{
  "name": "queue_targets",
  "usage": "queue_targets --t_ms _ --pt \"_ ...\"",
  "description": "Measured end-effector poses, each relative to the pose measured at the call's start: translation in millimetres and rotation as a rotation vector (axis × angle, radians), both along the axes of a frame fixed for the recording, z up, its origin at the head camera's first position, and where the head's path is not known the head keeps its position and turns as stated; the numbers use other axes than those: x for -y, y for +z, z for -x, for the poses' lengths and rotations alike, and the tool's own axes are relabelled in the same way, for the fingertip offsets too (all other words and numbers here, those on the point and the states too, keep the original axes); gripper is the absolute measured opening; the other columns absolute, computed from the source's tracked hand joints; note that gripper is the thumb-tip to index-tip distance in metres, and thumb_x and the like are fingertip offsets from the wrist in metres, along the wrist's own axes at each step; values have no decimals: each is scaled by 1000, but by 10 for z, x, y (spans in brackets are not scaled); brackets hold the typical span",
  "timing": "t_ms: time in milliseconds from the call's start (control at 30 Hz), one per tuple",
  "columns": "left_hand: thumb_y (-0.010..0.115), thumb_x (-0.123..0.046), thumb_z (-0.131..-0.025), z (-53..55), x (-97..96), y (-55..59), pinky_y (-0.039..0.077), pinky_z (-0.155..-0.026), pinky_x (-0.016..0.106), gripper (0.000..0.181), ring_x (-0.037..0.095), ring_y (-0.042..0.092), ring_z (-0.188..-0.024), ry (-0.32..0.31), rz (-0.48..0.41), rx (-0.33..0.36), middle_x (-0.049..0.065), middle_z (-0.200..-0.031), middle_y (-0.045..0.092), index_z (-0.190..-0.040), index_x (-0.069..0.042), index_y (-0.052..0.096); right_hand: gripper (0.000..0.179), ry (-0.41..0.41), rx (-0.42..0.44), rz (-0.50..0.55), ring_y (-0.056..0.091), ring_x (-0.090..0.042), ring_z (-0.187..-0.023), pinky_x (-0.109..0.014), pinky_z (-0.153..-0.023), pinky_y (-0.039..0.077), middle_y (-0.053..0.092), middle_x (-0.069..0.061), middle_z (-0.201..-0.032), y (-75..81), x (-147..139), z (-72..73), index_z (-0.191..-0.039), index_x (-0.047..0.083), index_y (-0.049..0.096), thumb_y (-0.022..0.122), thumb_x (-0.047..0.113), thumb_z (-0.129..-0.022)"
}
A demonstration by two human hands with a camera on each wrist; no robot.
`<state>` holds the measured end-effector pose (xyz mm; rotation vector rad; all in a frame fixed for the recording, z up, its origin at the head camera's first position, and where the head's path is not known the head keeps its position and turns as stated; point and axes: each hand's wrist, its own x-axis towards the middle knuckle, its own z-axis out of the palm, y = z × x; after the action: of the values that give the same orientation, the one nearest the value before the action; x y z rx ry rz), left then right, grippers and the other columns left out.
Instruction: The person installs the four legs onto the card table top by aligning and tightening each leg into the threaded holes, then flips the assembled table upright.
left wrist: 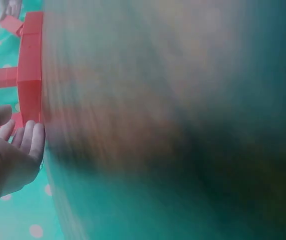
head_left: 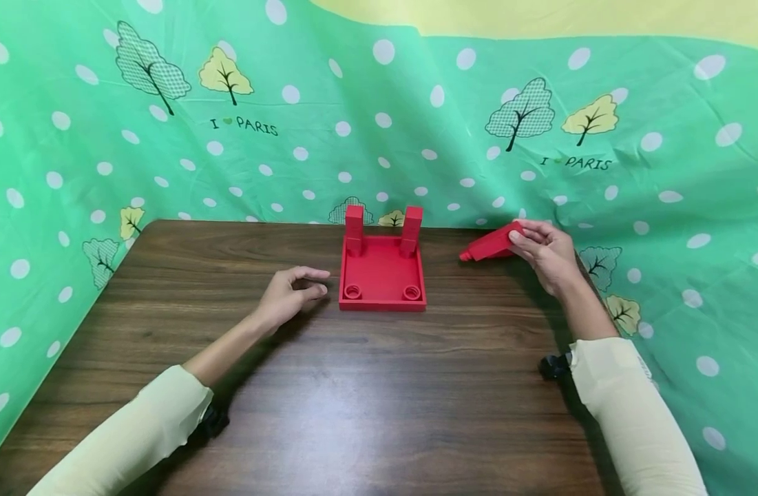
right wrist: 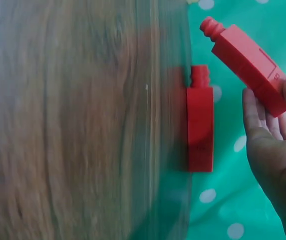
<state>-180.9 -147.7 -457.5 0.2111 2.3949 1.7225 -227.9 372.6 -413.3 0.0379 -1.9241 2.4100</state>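
Observation:
A shallow red square tray (head_left: 381, 275) sits on the table with two upright red legs (head_left: 354, 224) at its far corners. Round threaded sockets (head_left: 412, 293) show at both near corners. My left hand (head_left: 292, 293) hovers left of the tray, fingers loosely extended and holding nothing. At the right, my right hand (head_left: 546, 258) pinches the plain end of a red square leg (right wrist: 250, 62) between thumb and fingers. Its screw-threaded tip points away from the hand, tilted. A second red leg (right wrist: 200, 130) lies on the table close by, largely overlapped by the held one in the head view.
The brown wooden table (head_left: 329, 413) has its far edge just behind the tray. A green dotted cloth (head_left: 379, 151) hangs along the back and both sides, close to my right hand.

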Motion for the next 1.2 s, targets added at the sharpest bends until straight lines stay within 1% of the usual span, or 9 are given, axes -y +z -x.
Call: queue_targets --t_ms 100,233,300,433,600,767,900,1033,1200 --pt "82 -14 -103 -45 16 9 53 -119 41 37 33 68 -140 -19 71 -58 15 -145 78 -138 -6 79 29 -5 -4 29 82 -7 -98 -24 -92 69 82 1 -112 23 75 5 -130 4 76 76 -5 -103" --pt "81 -15 -103 -100 31 53 59 -119 53 38 35 72 -137 -66 119 -88 15 -145 77 -140 -7 79 27 -32 -13 49 83 -7 -96 -23 -90 70 83 1 -109 63 189 10 -126 4 77 79 -6 -101" --pt "81 -15 -103 -123 36 89 58 -122 56 38 34 72 -139 -103 165 -124 13 -146 76 -140 -7 78 26 -44 -17 45 83 -7 -94 -23 -89 70 83 1 -108 84 243 6 -124 5 78 80 -5 -100" --pt "78 -16 -106 -163 45 158 50 -131 59 40 34 65 -150 -189 292 -229 11 -150 74 -145 -8 76 25 -57 -23 20 81 -6 -90 -20 -86 70 82 2 -106 129 341 -5 -121 8 79 82 -3 -99" --pt "70 -21 -112 -227 59 184 45 -134 63 49 38 55 -159 -296 442 -344 15 -164 64 -158 -5 65 26 -74 -55 -53 79 -4 -90 -18 -85 69 81 3 -105 155 454 -12 -125 8 79 84 2 -100" --pt "62 -32 -115 -319 60 192 37 -138 65 61 41 42 -168 -402 617 -429 18 -177 49 -168 -4 52 29 -80 -85 -131 77 -3 -90 -16 -83 68 81 5 -106 142 547 -26 -129 6 79 84 3 -100" --pt "59 -38 -116 -372 64 194 32 -142 60 68 40 35 -172 -477 721 -505 18 -182 40 -174 -5 43 32 -83 -93 -195 76 -1 -92 -14 -82 67 82 8 -105 140 624 -35 -131 4 79 86 5 -99" --pt "57 -41 -117 -394 69 184 28 -144 55 72 38 32 -174 -540 777 -569 17 -184 36 -176 -5 37 35 -70 -100 -233 76 -1 -92 -13 -80 67 82 9 -105 149 707 -30 -133 3 78 86 8 -100" --pt "55 -42 -118 -427 89 179 27 -145 54 72 37 30 -174 -595 816 -613 14 -186 34 -177 -6 35 38 -44 -116 -270 77 -2 -95 -13 -82 67 81 8 -109 178 821 -32 -137 0 76 85 9 -101"
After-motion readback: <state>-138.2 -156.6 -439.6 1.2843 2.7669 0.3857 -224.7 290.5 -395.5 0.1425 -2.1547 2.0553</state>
